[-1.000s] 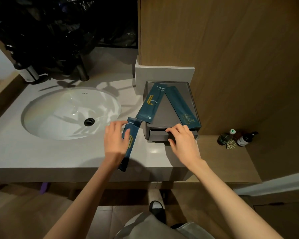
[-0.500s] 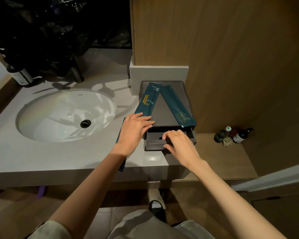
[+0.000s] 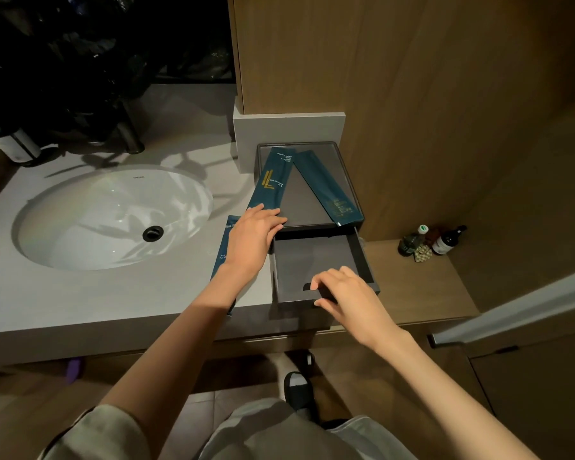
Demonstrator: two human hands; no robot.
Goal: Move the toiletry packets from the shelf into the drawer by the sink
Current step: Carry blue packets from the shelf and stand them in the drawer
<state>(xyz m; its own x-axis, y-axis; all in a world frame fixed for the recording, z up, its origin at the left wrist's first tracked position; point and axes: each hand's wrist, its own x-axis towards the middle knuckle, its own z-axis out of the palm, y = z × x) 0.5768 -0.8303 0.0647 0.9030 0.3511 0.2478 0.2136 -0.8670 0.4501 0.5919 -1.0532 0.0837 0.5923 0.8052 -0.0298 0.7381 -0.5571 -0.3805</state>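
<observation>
Packets (image 3: 274, 180) atop grey box (image 3: 307, 207), right hand (image 3: 349, 293) gripping open drawer (image 3: 312, 257), left hand (image 3: 253, 234) flat on box, pale counter (image 3: 140, 293), sink (image 3: 113, 214)

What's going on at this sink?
A person is stowing toiletry packets. The right hand grips the front of the open, empty-looking drawer. The left hand rests on the box top, touching the left packet; the right packet lies beside it, a third packet on the counter.
</observation>
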